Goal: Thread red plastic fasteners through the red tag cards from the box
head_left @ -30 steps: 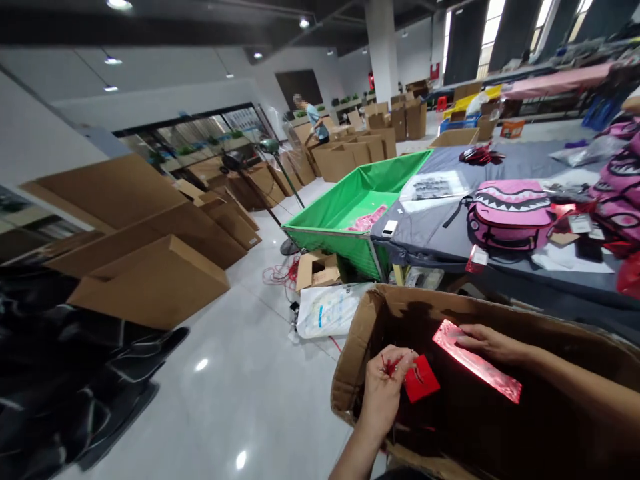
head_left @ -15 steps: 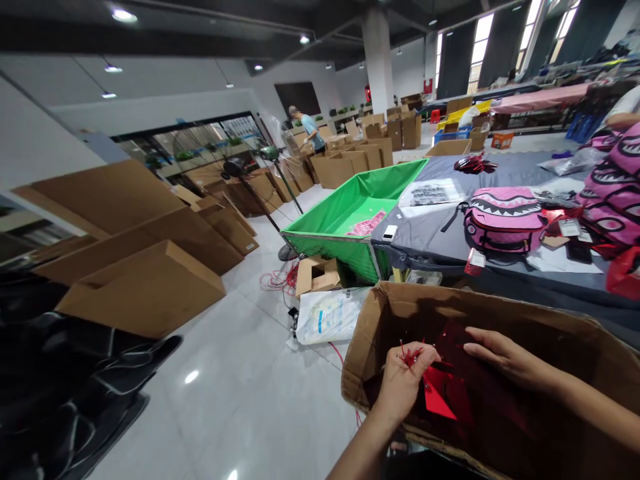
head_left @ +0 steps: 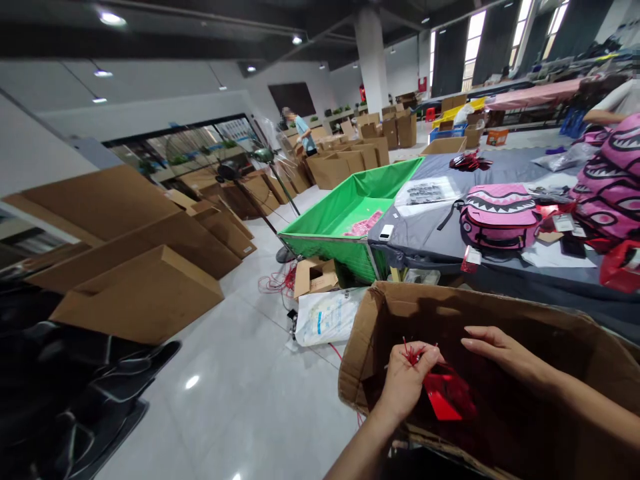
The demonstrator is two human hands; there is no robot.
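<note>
Over a deep cardboard box [head_left: 480, 297], my left hand [head_left: 406, 380] is closed on a bunch of red hang tags [head_left: 447, 397]. Their thin red strings stick up between the fingertips, and the glossy cards dangle below the hand. To the right, my right hand [head_left: 503, 353] hovers inside the box opening with fingers stretched out, apart from the tags. Nothing shows in it. Deep shadow hides the bottom of the box.
Beyond the box, a grey-covered table [head_left: 425, 241] bears a pink shark-mouth bag [head_left: 500, 217], more pink bags [head_left: 607, 180] and a white phone [head_left: 387, 233]. A green bin [head_left: 330, 253] adjoins it. Cardboard cartons [head_left: 140, 293] stand left; a person [head_left: 304, 132] stands far back.
A dark red tag near my right hand has moved away from it, and the tags now hang together under my left hand. Both hands stay nearly in place; the view shifts slightly.
</note>
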